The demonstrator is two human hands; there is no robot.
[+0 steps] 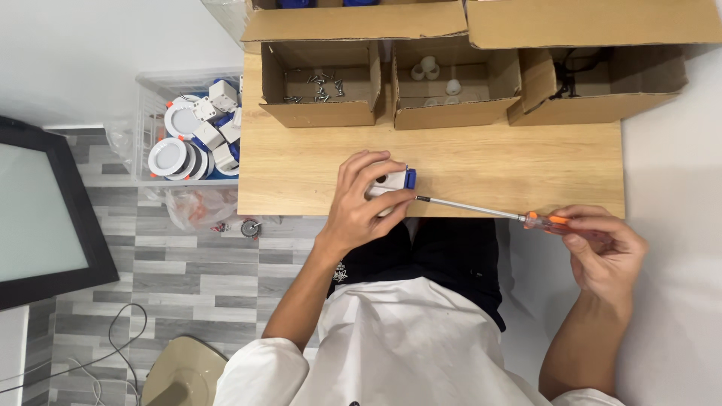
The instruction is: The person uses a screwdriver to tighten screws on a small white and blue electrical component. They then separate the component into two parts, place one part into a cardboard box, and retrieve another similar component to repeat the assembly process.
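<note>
While both hands work at the near edge of the wooden table (481,162), the largest things about them are three open cardboard boxes along its far side. The left box (320,113) holds loose screws (320,86), the middle box (451,109) holds small white caps (426,69), and the right box (602,105) holds something dark that is too shadowed to make out. All three stand well apart from the hands, and nothing lies between hands and boxes. Off the table's left end, a clear plastic bin (150,113) on the floor is filled with round white lamp fittings (168,156) and white-and-blue blocks. Farther left is a dark-framed screen (37,210).

A small white block with a blue end (396,180) lies on the table near the front edge. The left hand (365,203) is curled over it, fingers closed on its top and side, the blue end showing past the fingertips. The right hand (605,248), off the table's front right corner, is closed round the orange handle of a screwdriver (489,210), whose thin shaft runs leftward with its tip touching or just beside the block.

Grey plank-pattern flooring (188,278) lies to the left, with a cable (113,338) across it.
</note>
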